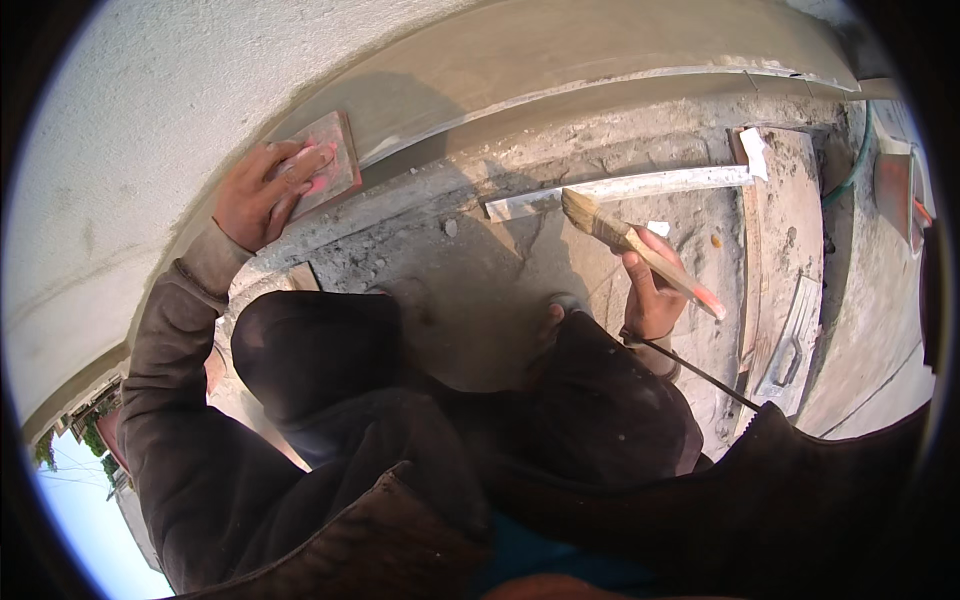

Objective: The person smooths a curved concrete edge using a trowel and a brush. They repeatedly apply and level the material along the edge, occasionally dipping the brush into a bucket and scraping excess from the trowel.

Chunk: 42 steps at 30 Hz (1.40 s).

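My left hand (258,195) grips a flat rectangular plastering float (338,160) with pink-red smears. The float lies against the lower wall, at the left end of a smooth, damp-looking grey plaster band (560,50). A pale strip (600,84) runs along the band's lower edge. Farther right, my right hand (655,298) is wrapped around the wooden handle of a wide brush (596,222). The brush's bristles point up and left, close to a long pale straightedge (640,187) on the ground, and its handle end is red.
My bent knees (315,335) are below my hands. Rubble and dust cover the rough ground (450,310). To the right, a wooden board (790,230) bears a metal trowel (788,345) and a white scrap (754,153). Beyond lie a green hose (860,165) and another flat float-like tool (893,195).
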Tool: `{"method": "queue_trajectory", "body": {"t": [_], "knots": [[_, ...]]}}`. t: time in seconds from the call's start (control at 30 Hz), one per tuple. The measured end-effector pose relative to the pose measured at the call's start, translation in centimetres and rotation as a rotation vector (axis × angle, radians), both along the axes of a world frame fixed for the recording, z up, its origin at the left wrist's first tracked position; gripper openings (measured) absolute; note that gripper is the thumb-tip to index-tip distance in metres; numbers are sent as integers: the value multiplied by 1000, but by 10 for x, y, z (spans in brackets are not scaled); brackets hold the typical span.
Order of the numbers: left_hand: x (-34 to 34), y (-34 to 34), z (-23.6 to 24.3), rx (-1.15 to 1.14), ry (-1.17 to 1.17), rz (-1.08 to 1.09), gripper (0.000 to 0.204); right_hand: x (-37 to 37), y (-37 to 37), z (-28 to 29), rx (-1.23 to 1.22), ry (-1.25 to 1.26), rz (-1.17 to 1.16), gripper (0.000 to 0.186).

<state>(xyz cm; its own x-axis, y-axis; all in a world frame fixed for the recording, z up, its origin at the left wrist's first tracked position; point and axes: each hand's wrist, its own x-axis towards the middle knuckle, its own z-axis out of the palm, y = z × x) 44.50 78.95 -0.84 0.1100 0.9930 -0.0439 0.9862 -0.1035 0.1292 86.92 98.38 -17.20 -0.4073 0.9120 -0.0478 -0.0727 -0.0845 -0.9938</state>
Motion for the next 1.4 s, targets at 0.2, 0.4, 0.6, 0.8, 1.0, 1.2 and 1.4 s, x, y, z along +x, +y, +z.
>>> {"method": "queue_trajectory", "body": {"t": [0.2, 0.4, 0.6, 0.8, 1.0, 1.2, 1.4], "knots": [[86, 189, -40, 296, -75, -118, 42, -7, -1, 4, 45, 12, 4, 35], [-6, -6, -2, 22, 48, 154, 42, -7, -9, -3, -14, 61, 76, 37], [83, 22, 8, 185, -565, 58, 44, -36, 7, 29, 566, 279, 102, 39], [138, 99, 5, 354, -982, 267, 42, -65, -9, 63, 719, 416, 215, 42], [83, 169, 7, 204, -74, 9, 39, -45, -4, 56, 499, 274, 143, 38], [20, 60, -22, 137, 22, 66, 44, -38, -5, 43, 465, 221, 256, 36], [-1, 37, -27, 195, 24, -115, 44, -34, 2, 34, 415, 197, 184, 34]]}}
